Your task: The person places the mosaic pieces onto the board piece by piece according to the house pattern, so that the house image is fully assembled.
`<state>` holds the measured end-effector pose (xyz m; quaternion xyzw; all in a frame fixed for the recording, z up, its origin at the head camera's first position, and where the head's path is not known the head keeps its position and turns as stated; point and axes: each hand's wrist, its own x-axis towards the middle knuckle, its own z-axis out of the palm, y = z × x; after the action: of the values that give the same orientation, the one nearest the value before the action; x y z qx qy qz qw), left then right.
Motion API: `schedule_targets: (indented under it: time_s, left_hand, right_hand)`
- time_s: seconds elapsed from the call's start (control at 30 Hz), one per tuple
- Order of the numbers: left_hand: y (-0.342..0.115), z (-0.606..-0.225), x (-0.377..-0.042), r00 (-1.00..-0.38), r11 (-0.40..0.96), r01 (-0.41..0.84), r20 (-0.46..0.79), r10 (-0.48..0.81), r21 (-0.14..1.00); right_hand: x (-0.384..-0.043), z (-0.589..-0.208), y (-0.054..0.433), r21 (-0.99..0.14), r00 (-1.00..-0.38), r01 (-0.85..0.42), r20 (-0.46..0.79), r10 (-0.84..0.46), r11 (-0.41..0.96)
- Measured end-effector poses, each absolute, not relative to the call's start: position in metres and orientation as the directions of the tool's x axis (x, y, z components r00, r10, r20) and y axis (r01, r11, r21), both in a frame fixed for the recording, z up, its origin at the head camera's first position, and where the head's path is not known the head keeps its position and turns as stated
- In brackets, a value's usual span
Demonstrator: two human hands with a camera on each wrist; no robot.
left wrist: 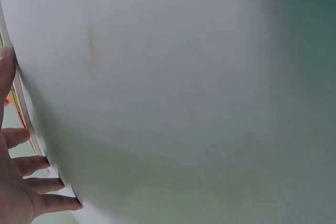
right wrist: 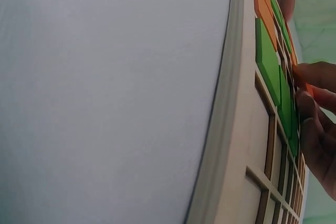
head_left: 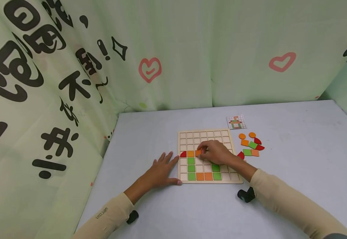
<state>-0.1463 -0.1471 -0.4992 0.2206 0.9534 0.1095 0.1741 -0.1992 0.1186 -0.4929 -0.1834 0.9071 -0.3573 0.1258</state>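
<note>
Right hand [head_left: 216,152]: I'm seeing it pinching an orange square [head_left: 198,153] over the gridded board [head_left: 210,182].
Left hand [head_left: 161,169]: I'm watching it touching the board's left edge, fingers spreading.

Pale green curtain [head_left: 185,49] hangs behind the white table [head_left: 296,139] — two red hearts [head_left: 150,71] and black lettering [head_left: 72,89] noted, lettering concentrated at left. Table surface bears a faint yellowish stain [left wrist: 91,51] — lighting soft, even.
</note>
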Motion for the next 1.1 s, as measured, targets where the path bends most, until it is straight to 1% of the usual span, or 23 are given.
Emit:
schedule_targets:
  time_s: [0.3,0.77,0.93,1.1]
  left_hand:
    - [-0.145,-0.498,-0.147,-0.840,0.880,0.385,-0.288,0.459,0.279]
    - [-0.146,-0.497,-0.146,-0.839,0.879,0.392,-0.288,0.463,0.271]
    - [-0.147,-0.498,-0.145,-0.840,0.878,0.394,-0.279,0.464,0.273]
    - [-0.147,-0.501,-0.144,-0.845,0.880,0.389,-0.275,0.459,0.272]
  right_hand:
    - [-0.200,-0.489,0.115,-0.642,-0.903,-0.248,-0.118,-0.413,0.725]
    - [-0.197,-0.491,0.113,-0.600,-0.920,-0.238,-0.113,-0.375,0.764]
    - [-0.196,-0.489,0.116,-0.609,-0.913,-0.259,-0.099,-0.396,0.750]
    - [-0.195,-0.487,0.128,-0.649,-0.898,-0.292,-0.067,-0.435,0.703]
